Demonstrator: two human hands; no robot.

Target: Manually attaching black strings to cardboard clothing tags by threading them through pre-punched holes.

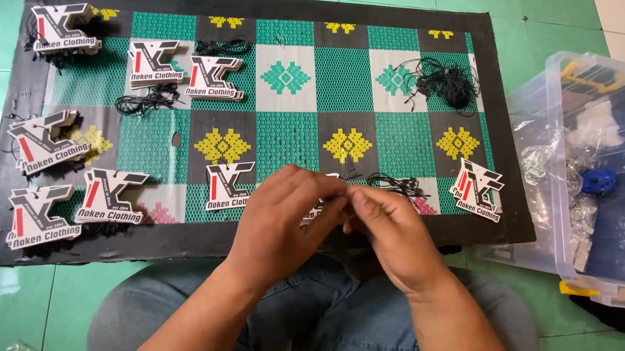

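Observation:
My left hand [283,214] and my right hand [390,233] meet over the near edge of a patterned green, black and white mat [287,114]. Between their fingertips they pinch a die-cut card tag [317,209], mostly hidden by the fingers, with a thin black string [393,183] trailing off to the right. Another tag [228,185] lies just left of my left hand, and a small stack of tags [479,188] lies to the right of my right hand.
Several stacks of the same tags [51,144] line the mat's left side and back left. Bundles of black strings [446,82] lie at the back right and at left centre [147,99]. A clear plastic bin [602,176] stands on the green tiled floor to the right.

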